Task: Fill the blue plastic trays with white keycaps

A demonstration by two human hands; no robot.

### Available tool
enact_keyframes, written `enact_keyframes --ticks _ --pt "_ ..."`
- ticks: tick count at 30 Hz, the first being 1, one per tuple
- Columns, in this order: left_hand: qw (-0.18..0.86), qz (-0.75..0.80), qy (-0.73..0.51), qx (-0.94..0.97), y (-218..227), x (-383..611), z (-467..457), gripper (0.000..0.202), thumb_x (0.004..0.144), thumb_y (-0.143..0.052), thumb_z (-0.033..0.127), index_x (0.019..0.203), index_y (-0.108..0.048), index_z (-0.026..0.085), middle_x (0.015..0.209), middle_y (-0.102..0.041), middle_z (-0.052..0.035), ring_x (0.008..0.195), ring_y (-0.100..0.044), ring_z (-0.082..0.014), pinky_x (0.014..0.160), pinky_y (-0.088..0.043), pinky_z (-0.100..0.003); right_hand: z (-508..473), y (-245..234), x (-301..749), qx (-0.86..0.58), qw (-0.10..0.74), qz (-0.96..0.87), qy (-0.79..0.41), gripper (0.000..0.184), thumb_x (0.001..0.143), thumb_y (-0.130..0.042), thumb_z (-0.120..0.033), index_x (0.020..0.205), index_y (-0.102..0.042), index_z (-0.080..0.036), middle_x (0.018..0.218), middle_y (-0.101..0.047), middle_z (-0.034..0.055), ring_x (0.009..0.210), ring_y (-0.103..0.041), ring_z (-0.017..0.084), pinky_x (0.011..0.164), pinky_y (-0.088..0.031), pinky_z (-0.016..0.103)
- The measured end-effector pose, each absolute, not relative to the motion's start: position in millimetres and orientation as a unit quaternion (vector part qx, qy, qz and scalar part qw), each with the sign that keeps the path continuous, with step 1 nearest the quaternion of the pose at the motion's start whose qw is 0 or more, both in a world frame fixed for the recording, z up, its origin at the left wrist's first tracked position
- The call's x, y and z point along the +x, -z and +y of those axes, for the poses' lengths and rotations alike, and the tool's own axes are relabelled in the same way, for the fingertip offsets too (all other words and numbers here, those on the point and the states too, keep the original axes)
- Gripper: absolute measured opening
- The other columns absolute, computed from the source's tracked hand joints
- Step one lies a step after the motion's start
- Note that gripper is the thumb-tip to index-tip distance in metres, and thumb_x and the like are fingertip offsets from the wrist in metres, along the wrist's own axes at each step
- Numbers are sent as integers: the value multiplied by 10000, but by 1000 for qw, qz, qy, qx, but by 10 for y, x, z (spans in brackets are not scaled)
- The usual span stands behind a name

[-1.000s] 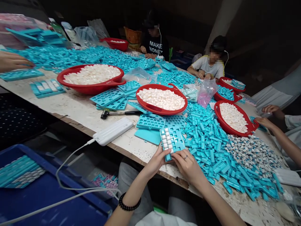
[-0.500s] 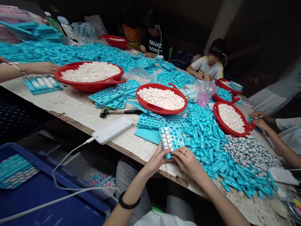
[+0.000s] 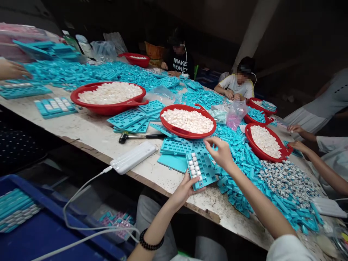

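Gripping keycap tray (image 3: 201, 170); co-worker's shirt (image 3: 179, 64) reads MAKE MONEY

Right hand (image 3: 220, 154) lifts off the turquoise plastic tray (image 3: 206, 174), reaching toward a red basin (image 3: 190, 136); the left hand (image 3: 185, 190) now holds the tray alone.

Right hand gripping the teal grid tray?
No, the right hand is raised clear of the teal grid tray, which the left hand holds.
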State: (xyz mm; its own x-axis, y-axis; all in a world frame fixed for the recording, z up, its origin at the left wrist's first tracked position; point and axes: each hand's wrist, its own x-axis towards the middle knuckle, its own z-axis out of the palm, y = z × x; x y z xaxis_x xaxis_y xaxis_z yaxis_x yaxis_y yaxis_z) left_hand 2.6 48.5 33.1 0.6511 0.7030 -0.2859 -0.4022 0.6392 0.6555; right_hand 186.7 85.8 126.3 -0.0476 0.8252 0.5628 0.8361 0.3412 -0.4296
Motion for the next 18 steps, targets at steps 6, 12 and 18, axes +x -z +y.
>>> enact_keyframes --ticks 6,12,18 --pt "857 285 -324 283 -332 10 472 768 912 -655 190 1533 -246 381 1507 -491 -87 1191 -637 -270 973 -574 -463 2101 -1312 2131 -724 242 -646 -16 257 851 -637 -139 1099 -706 -144 1088 -727 115 1025 -660 257 863 -505 324" --pt "855 283 -331 281 -309 -1 463 767 907 -674 218 1528 -253 381 1490 -512 -89 1146 -664 -258 950 -587 -442 2313 -1105 2222 -732 240 -637 -17 175 815 -646 -115 943 -749 -173 992 -751 96 980 -686 262 874 -508 322" --pt "861 279 -320 282 -242 12 487 797 872 -709 232 1525 -274 372 1491 -514 -91 1149 -661 -267 914 -604 -430 2138 -1079 2305 -699 327 -636 -8 214 852 -616 -155 1045 -707 -155 1000 -731 89 892 -707 216 873 -530 318"
